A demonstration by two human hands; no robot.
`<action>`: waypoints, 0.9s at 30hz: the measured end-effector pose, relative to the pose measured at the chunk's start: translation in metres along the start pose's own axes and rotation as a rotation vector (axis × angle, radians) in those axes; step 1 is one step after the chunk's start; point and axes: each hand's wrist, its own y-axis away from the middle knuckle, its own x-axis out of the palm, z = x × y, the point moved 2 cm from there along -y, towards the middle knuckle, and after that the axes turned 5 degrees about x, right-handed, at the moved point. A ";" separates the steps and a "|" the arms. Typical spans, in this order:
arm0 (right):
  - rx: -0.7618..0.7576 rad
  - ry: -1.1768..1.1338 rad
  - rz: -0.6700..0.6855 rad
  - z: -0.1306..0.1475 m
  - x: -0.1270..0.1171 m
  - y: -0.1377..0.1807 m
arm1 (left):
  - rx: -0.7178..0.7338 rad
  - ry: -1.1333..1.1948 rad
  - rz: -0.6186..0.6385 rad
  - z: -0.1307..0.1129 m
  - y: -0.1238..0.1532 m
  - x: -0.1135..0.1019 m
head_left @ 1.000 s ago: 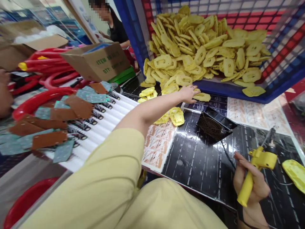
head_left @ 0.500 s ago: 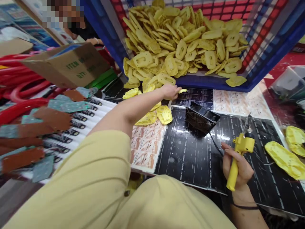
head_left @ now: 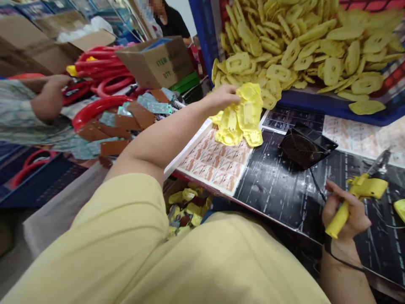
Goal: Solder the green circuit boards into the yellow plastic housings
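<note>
My left hand (head_left: 225,96) is closed on the edge of a yellow plastic shell (head_left: 250,107), lifted in front of the crate. Another yellow shell (head_left: 228,130) hangs or lies just below and beside it; whether the hand grips that one too is unclear. Far to the right, my right hand (head_left: 346,213) is wrapped around the handle of a yellow soldering gun (head_left: 363,188), its metal tip pointing up and away. Between the hands, a small black fan (head_left: 305,145) with a cord rests on the dark worktop (head_left: 268,185).
A blue crate (head_left: 297,103) heaped with yellow parts (head_left: 278,55) leans at the back. Red tubes (head_left: 101,76), brown and grey pieces (head_left: 133,118) and a cardboard box (head_left: 161,63) crowd the left. A co-worker's arm (head_left: 47,101) reaches in there; another person (head_left: 172,21) is behind.
The view has swung left. My left hand has gone from reaching beside the crate to holding a yellow shell up. My right hand keeps the soldering gun, now tilted further right.
</note>
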 end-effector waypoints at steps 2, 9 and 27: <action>0.007 -0.035 0.027 0.010 0.000 -0.002 | -0.080 0.106 0.289 -0.014 0.027 0.036; -0.055 -0.163 0.386 0.064 0.004 0.005 | -0.095 0.009 0.568 -0.010 0.094 0.121; -0.467 0.030 0.875 0.034 0.078 -0.010 | 0.233 -0.830 0.394 0.011 0.202 0.074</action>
